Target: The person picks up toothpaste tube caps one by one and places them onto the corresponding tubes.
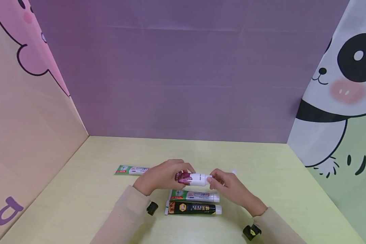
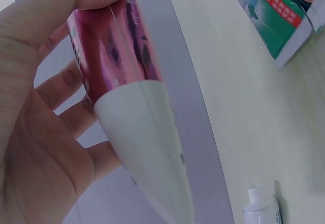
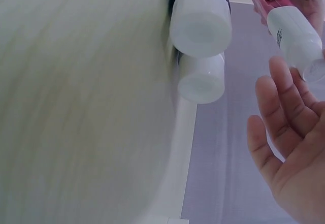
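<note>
My left hand (image 1: 167,174) grips a maroon and white toothpaste tube (image 1: 196,179), held level above the table, its white end pointing right. Thumb and fingers wrap the shiny maroon part in the left wrist view. At that white end, the thumb and index finger of my right hand (image 1: 228,186) pinch the small cap (image 3: 313,71); its other fingers stand loosely spread. Just below lie a green and white toothpaste tube (image 1: 195,196) and a black one (image 1: 193,208), side by side with white caps to the right.
Another green and white tube (image 1: 131,170) lies behind my left hand, its bare nozzle (image 2: 255,194) showing in the left wrist view. A small whitish thing (image 1: 234,171) sits beyond my right hand. A purple wall (image 1: 183,84) and printed side panels enclose the pale table (image 1: 277,176).
</note>
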Demonstrator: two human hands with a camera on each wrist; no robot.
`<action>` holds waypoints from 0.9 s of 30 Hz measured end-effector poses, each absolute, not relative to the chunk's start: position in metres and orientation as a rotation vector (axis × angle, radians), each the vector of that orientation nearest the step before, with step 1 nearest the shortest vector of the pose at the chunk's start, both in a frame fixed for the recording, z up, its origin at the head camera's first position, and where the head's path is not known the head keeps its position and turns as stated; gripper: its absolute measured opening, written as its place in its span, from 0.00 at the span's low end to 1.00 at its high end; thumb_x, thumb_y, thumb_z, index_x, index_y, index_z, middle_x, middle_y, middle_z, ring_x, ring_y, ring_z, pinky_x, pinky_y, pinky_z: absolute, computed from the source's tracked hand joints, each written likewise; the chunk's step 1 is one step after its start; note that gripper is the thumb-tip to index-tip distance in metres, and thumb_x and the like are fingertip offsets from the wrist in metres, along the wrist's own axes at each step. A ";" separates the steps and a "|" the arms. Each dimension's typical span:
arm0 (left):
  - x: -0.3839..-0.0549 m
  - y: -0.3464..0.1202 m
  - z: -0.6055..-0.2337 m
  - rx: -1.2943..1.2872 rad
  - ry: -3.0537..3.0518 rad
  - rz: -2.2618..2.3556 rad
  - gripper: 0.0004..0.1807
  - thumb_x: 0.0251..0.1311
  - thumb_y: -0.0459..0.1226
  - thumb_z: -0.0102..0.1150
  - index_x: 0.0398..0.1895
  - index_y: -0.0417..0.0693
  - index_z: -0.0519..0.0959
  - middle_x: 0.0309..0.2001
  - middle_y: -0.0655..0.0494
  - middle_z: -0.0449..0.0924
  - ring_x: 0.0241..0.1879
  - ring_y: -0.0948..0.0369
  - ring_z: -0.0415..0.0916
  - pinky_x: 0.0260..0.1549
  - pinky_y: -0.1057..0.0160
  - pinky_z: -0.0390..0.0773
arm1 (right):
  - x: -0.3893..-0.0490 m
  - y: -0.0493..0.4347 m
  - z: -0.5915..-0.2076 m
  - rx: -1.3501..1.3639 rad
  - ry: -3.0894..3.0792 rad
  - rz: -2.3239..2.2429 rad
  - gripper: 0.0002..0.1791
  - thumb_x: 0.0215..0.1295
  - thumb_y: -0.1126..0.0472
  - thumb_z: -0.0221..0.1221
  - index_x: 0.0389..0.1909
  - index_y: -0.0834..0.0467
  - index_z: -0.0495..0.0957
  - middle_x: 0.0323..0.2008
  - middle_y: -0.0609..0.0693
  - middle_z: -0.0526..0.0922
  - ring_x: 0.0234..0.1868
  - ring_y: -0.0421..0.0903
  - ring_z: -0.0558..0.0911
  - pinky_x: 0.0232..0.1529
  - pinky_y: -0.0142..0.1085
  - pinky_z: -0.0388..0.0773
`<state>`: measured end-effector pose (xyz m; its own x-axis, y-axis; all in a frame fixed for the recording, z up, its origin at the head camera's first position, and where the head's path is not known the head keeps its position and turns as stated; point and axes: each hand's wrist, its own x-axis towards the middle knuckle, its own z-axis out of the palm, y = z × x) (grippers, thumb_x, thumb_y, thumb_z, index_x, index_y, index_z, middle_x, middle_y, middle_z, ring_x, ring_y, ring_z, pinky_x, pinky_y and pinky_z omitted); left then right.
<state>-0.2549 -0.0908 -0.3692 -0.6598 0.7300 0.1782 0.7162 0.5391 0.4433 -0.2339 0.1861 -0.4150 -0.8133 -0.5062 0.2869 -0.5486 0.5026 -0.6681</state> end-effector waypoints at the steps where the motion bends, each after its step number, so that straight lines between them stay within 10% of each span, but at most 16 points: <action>1: -0.255 -0.090 -0.370 1.286 2.727 0.768 0.23 0.53 0.34 0.74 0.54 0.55 0.81 0.42 0.63 0.78 0.38 0.65 0.73 0.39 0.70 0.78 | -0.234 0.186 -0.415 0.940 -2.686 1.218 0.10 0.77 0.54 0.52 0.40 0.54 0.78 0.27 0.41 0.81 0.28 0.41 0.77 0.30 0.33 0.73; 13: -0.253 -0.087 -0.370 1.303 2.734 0.747 0.23 0.53 0.34 0.73 0.54 0.56 0.81 0.42 0.63 0.78 0.37 0.65 0.73 0.37 0.70 0.77 | -0.236 0.187 -0.416 0.922 -2.705 1.226 0.20 0.80 0.53 0.46 0.32 0.57 0.81 0.20 0.38 0.78 0.25 0.44 0.79 0.28 0.33 0.72; 19: -0.253 -0.087 -0.369 1.283 2.732 0.739 0.23 0.53 0.34 0.73 0.54 0.56 0.81 0.41 0.64 0.78 0.36 0.65 0.73 0.36 0.70 0.77 | -0.234 0.189 -0.417 0.971 -2.695 1.300 0.07 0.78 0.55 0.52 0.45 0.53 0.75 0.28 0.45 0.82 0.31 0.43 0.80 0.33 0.35 0.77; 27: -0.252 -0.086 -0.369 1.268 2.733 0.735 0.24 0.53 0.35 0.73 0.54 0.56 0.81 0.40 0.63 0.78 0.35 0.65 0.73 0.35 0.70 0.77 | -0.230 0.188 -0.414 1.068 -2.622 1.275 0.19 0.68 0.56 0.64 0.54 0.52 0.69 0.36 0.42 0.80 0.34 0.40 0.78 0.34 0.36 0.78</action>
<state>-0.2516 -0.0862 -0.3686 -0.6649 0.7300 0.1582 0.7109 0.5534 0.4340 -0.2304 0.1875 -0.4144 -0.7628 -0.5659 0.3129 -0.5956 0.4264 -0.6808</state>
